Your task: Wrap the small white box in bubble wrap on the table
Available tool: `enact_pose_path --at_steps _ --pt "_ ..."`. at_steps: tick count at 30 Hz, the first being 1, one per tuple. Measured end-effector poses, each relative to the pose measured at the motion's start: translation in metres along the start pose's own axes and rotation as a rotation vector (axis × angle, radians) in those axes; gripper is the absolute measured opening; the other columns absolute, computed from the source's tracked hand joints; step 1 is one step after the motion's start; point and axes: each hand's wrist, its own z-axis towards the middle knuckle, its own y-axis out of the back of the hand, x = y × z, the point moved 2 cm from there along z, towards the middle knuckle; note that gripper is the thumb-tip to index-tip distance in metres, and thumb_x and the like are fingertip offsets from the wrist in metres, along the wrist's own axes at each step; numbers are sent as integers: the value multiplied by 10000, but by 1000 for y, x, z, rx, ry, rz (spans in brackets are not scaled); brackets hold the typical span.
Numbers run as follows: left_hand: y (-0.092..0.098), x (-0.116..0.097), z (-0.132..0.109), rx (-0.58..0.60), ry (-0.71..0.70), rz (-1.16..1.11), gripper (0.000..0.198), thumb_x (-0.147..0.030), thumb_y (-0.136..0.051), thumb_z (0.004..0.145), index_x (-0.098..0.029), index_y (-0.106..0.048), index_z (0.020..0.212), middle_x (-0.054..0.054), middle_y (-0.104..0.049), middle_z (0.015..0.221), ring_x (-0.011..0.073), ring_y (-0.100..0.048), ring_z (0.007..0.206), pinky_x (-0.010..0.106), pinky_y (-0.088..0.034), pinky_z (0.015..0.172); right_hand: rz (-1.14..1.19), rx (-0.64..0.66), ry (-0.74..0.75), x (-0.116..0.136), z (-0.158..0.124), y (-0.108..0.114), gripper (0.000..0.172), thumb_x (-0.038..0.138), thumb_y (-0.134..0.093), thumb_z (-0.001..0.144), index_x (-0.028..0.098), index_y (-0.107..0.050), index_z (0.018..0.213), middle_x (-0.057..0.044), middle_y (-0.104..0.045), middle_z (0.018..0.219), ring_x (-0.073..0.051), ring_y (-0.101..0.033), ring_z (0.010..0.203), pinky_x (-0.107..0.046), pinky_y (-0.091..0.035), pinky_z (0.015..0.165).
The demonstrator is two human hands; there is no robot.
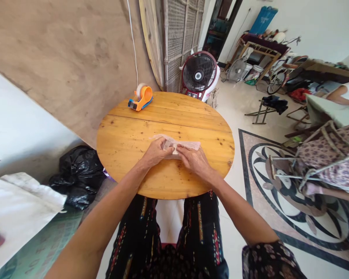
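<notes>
While left hand (157, 150) curls fingers over crinkled translucent plastic wrap (195, 145) on round yellow-brown wooden table (159, 180), right hand (194, 159) touches it, fingers bent; can't tell if either grips.

Bright, diffuse light. Wall (23, 112) at 9 o'clock reads pale; doorway (218, 37) at 1 o'clock dark. Glints on bag (80, 178), 8 o'clock. Edges stretched; fine detail soft.

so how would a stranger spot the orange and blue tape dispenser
Find the rounded, honey-brown wooden table. At its far left, beyond the bare left hand, stands the orange and blue tape dispenser with its pale round tape roll. Its bright orange sets it apart from the crumpled, translucent whitish sheet touched by that hand and the bare right hand.
</notes>
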Motion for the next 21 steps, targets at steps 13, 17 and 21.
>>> enact_pose_path --at_steps 13,17,21 --pt "8 4 -5 -137 78 -83 297 -322 -566 705 -152 -612 944 10 -644 803 142 -558 673 237 -440 613 69 188 125 -4 30 24 242 169 -480 920 161 -707 1002 -90 -694 1058 -190 -613 1000 -286 -384 855" --pt "18 3 -9 -175 65 237 268 -338 -555 727 -166 -633 917 26 -655 803 167 -575 708 267 -444 664 49 209 146 -4 33 26 226 157 -507 891 162 -710 988 -93 -689 1040 -194 -597 984 -280 -382 835" --pt "34 0 -20 -183 166 519 373 -430 -591 739 -149 -635 980 88 -677 905 224 -616 819 303 -447 726 11 209 164 -1 32 28 242 152 -487 892 167 -707 992 -97 -687 1020 -197 -595 968 -277 -385 812"
